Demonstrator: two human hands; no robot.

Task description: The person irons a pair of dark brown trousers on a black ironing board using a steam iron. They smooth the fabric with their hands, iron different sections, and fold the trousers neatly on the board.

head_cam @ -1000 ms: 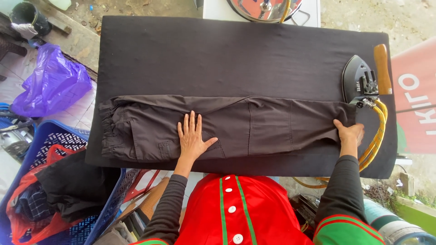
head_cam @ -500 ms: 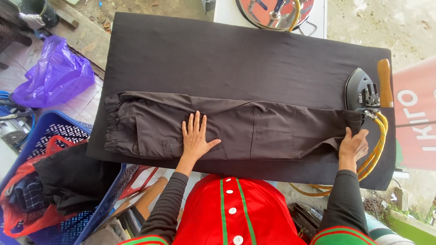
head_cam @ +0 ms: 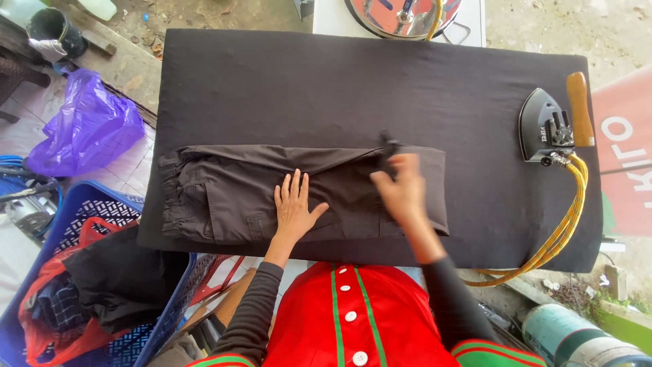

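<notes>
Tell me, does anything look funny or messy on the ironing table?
Nothing is spilled or broken. The dark trousers lie folded over on the black padded board, left hand flat on them, right hand blurred at the fold. The iron lies on its side, apart.

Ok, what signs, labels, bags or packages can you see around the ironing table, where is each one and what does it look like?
Sign: right edge, past the iron; red board with large white lettering, cut off by the frame.
Label on the iron: small pale marking on its dark body, too small to make out.
Purple plastic bag: on the floor left of the table, crumpled and glossy.
Red plastic bag: in the blue basket, lower left, holding dark clothes.
</notes>
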